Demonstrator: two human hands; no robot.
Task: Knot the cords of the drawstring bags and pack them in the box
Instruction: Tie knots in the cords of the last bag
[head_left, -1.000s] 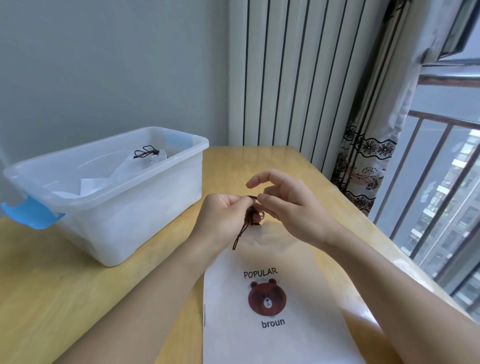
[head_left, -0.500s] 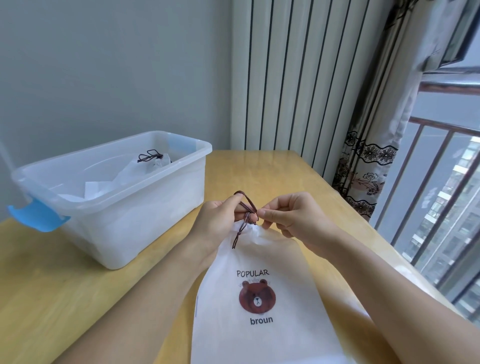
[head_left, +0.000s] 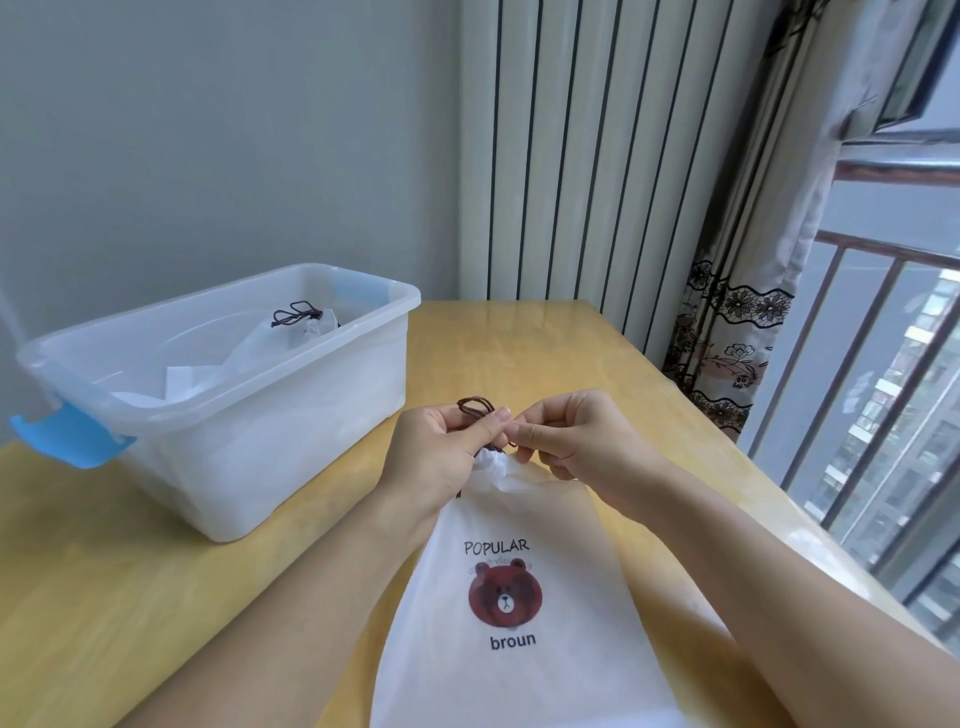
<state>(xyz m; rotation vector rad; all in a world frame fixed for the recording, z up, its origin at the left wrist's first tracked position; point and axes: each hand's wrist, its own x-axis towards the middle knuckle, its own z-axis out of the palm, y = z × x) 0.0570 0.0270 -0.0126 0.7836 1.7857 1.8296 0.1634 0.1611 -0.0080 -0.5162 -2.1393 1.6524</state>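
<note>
Looking down from the head camera, I see my left hand (head_left: 441, 457) and my right hand (head_left: 576, 447) meeting at the centre of the frame, over the gathered mouth of a white drawstring bag (head_left: 519, 623). My left fingers are curled and pinch the dark brown cord (head_left: 475, 406), whose loop stands up above the thumb. My right thumb and forefinger pinch another stretch of the same cord just beside it, the other fingers curled under. The bag lies flat on the wooden table (head_left: 156, 597) and runs down to the lower edge of the frame. Printed on it I read "POPULAR" above a brown bear face, and "broun" below. At the left of the frame stands a clear plastic box (head_left: 249, 431) with blue latches; inside it lies another white bag (head_left: 270, 348) with its cord knotted.
</note>
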